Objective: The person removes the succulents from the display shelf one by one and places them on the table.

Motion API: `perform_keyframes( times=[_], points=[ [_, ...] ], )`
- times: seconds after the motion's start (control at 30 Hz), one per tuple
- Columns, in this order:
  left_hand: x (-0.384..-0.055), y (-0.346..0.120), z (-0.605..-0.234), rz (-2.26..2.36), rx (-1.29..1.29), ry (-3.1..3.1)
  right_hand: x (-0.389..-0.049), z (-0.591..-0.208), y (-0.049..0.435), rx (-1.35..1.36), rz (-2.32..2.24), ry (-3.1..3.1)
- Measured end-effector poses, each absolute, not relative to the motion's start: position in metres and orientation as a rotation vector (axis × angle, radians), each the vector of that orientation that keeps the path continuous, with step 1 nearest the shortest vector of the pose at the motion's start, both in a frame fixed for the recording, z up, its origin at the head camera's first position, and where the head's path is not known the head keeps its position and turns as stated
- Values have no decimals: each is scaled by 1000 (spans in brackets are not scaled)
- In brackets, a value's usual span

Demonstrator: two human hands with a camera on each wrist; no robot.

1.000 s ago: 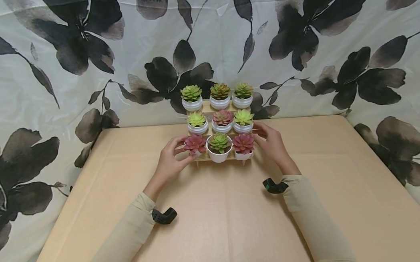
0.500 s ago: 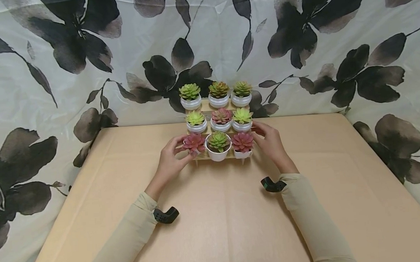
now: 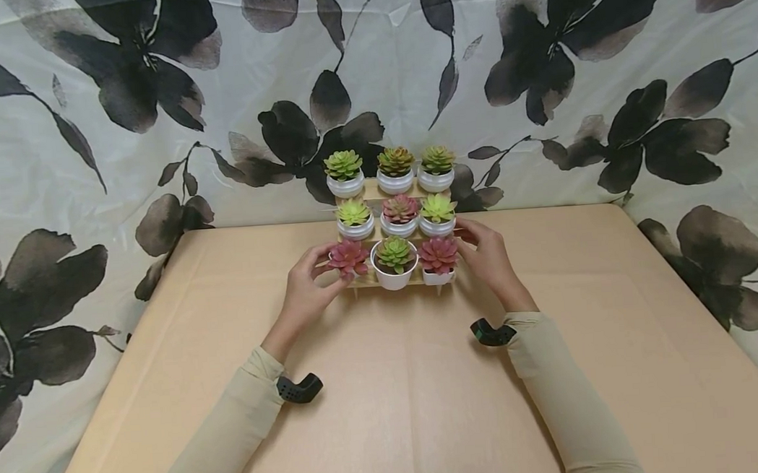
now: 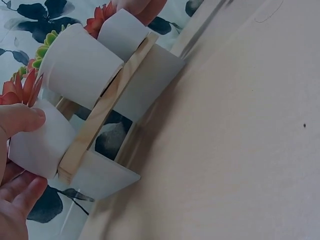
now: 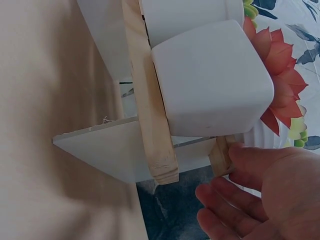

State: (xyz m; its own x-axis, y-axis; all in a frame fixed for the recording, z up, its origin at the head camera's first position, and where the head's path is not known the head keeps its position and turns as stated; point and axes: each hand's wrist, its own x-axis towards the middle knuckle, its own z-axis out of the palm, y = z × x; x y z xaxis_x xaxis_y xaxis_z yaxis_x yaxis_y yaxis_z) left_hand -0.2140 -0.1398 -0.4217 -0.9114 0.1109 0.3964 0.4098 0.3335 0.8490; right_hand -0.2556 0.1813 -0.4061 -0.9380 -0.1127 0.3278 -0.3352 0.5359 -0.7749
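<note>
A three-tier wooden plant stand (image 5: 152,110) with pale side panels holds three rows of small succulents in white pots. At the front left, my left hand (image 3: 307,284) pinches the white pot (image 4: 45,140) of a red succulent (image 3: 348,257). Its thumb lies on the near side of the pot, other fingers on the far side. My right hand (image 3: 487,255) grips the end of the middle shelf slat (image 5: 221,156) on the stand's right side, thumb above and fingers below. Next to it, another red succulent (image 3: 439,254) sits at the front right, with a green succulent (image 3: 395,256) between.
The stand is at the back of a light wooden table (image 3: 401,380), close to a curtain (image 3: 401,61) printed with dark flowers. Green and reddish succulents (image 3: 400,210) fill the middle and top rows. A black wrist device (image 3: 300,389) sits at each cuff.
The red succulent in my left hand has shifted very slightly left. My right hand keeps its place at the shelf end, and the stand stays put.
</note>
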Motion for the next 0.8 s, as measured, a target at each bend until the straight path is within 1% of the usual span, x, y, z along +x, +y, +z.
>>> perform_keyframes(
  times=[0.27,0.43,0.8],
  points=[
    [-212,-141,-417,-1679,-456,-2316,-257,-407,181,381,1364,-2525],
    [-212,-145,-417,-1649,-444,-2318,-258,-408,181,380,1363,-2531],
    [-208,-152,-405,-1638,-399,-2305,-257,-406,180,381,1373,-2528]
  ],
)
